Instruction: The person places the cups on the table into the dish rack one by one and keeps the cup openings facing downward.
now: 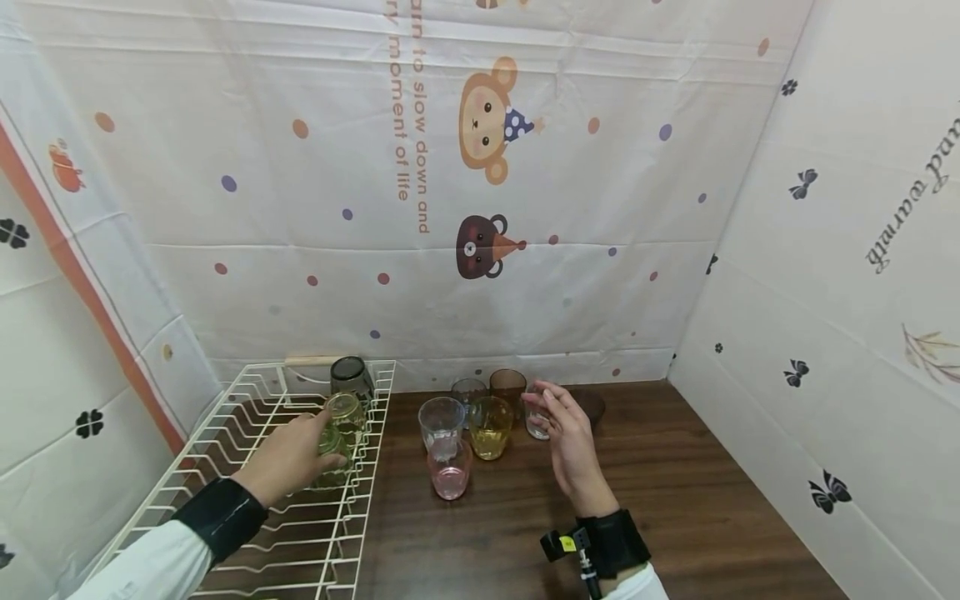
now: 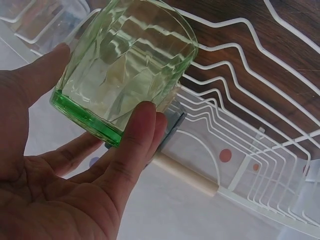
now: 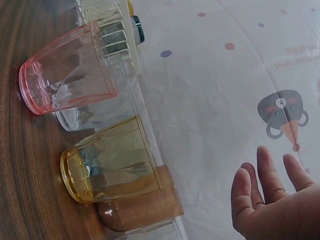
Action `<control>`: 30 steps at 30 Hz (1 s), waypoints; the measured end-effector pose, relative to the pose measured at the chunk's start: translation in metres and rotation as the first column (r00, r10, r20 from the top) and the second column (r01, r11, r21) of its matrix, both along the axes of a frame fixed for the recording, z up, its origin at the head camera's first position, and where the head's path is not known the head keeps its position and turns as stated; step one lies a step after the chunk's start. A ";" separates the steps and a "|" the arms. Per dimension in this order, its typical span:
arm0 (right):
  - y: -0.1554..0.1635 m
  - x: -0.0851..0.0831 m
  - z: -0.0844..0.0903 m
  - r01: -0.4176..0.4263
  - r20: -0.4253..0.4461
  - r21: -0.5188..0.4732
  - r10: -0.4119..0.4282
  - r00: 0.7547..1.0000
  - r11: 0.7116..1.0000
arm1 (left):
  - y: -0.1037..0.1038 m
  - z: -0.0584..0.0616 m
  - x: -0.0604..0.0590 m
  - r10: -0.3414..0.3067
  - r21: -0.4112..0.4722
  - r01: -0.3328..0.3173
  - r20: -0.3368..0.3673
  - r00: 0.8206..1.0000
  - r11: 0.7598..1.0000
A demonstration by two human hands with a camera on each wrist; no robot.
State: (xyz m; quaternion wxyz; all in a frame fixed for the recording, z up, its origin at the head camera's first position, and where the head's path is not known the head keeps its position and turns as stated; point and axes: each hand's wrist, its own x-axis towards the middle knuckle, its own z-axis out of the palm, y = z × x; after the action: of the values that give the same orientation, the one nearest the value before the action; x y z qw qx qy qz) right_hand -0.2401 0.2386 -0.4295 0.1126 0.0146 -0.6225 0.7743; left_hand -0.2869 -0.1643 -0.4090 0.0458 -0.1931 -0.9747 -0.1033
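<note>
Racking glasses: left hand (image 1: 288,454) gripping green glass (image 2: 122,70) over rack (image 1: 247,467), at 9 o'clock from the cluster. Right hand (image 1: 570,437) released, fingers relaxed beside clear glass (image 1: 537,423) at 3 o'clock. Next, likely: seating green glass steadily between wires, mouth down.
</note>
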 end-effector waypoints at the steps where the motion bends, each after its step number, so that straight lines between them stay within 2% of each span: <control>1: 0.000 0.000 0.000 0.001 0.003 0.001 -0.001 1.000 1.000 | 0.000 -0.001 0.001 -0.001 0.002 0.001 -0.004 1.000 1.000; 11: -0.005 -0.003 -0.003 0.004 0.037 0.039 -0.006 0.999 0.999 | 0.003 -0.005 0.007 0.030 0.002 -0.030 -0.006 1.000 1.000; 17: -0.009 -0.004 -0.007 0.011 0.037 0.071 -0.014 0.999 0.997 | 0.007 -0.006 0.008 0.042 0.030 -0.042 -0.004 0.999 0.999; 30: -0.011 -0.003 -0.007 0.008 0.049 0.055 -0.011 0.999 0.998 | 0.013 -0.012 0.008 0.064 0.015 -0.063 -0.013 0.998 0.998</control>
State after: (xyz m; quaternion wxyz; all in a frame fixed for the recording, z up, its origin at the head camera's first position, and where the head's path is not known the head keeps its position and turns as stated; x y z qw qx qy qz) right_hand -0.2435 0.2278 -0.4362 0.1005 -0.0043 -0.6461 0.7566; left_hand -0.2790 -0.1513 -0.4214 0.0572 -0.1624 -0.9792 -0.1076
